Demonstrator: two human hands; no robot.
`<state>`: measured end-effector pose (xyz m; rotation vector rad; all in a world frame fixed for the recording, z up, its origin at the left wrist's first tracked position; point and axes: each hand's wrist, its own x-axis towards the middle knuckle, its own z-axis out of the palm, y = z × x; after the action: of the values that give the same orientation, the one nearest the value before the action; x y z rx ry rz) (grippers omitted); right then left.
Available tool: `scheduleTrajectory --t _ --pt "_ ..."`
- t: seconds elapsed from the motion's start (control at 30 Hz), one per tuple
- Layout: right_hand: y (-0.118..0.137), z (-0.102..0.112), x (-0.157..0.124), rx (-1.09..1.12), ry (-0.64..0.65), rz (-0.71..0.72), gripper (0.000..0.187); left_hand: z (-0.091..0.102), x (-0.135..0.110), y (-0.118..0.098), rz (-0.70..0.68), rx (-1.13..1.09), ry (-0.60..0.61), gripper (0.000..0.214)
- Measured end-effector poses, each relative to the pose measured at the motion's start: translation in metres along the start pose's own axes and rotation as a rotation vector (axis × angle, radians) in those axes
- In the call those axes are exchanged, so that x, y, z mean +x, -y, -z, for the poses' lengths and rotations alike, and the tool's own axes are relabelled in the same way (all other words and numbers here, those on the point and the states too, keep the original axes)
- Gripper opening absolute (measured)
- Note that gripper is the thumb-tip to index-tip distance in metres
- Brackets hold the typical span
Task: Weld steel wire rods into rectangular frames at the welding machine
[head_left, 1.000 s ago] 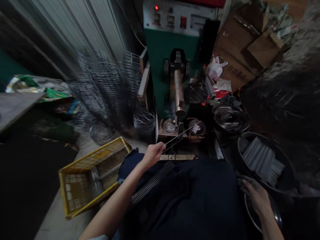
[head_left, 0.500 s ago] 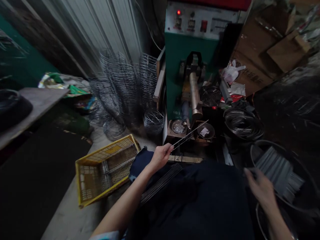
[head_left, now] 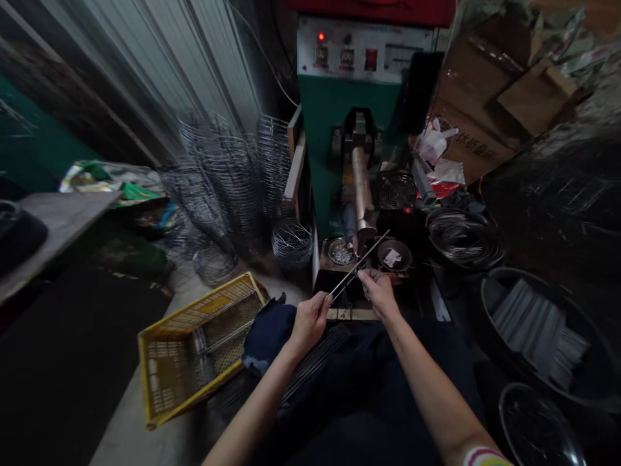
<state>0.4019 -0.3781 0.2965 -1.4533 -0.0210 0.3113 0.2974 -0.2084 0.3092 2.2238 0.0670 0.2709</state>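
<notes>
My left hand [head_left: 310, 320] is closed on one end of a thin metal rod [head_left: 347, 277], which slants up and right toward the machine. A second, darker line runs close beside it; I cannot tell whether it is another rod. My right hand [head_left: 381, 294] is closed, its thumb and fingers pinched close by the rod; what they hold is hidden. Just beyond the hands, the green spot-welding machine [head_left: 369, 97] reaches out with its metal arm [head_left: 361, 188]. A bundle of thin rods [head_left: 315, 362] lies across my dark-clothed lap.
At left stands a yellow crate [head_left: 194, 317] with rods inside. Stacked wire rings [head_left: 233, 181] rise behind it. A dish of small metal bits [head_left: 341, 252] and a dark bowl [head_left: 394, 256] flank the machine's tip. On the right are a wire coil [head_left: 463, 239] and a tub [head_left: 490, 304] of grey strips.
My right hand has come from beside the tub at the right to the rod in front of the machine. My left hand still holds the rod. The view has shifted slightly.
</notes>
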Motion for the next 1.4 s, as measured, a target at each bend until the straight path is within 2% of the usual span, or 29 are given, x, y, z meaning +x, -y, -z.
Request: scheduleTrajectory --t 0.13,0.37,0.6,0.97,1.4 --pt "0.004 0.001 -0.001 0.062 -0.028 -0.026 0.045 -0.004 -0.001 0.002 -0.005 -0.009 0.001 0.03" --pt "0.005 0.006 0.001 0.039 0.007 0.048 0.042 -0.007 -0.001 0.003 -0.016 -0.037 0.006 0.029" --pt "0.011 0.006 0.006 0.059 0.052 0.071 0.039 -0.004 0.003 -0.003 -0.026 -0.033 -0.017 0.03" --pt "0.019 0.0 0.014 0.051 0.04 0.085 0.04 0.0 0.013 -0.005 -0.027 -0.067 -0.042 0.03" --pt "0.016 -0.002 0.018 0.082 0.027 0.066 0.039 0.007 0.019 -0.009 0.009 -0.149 0.002 0.034"
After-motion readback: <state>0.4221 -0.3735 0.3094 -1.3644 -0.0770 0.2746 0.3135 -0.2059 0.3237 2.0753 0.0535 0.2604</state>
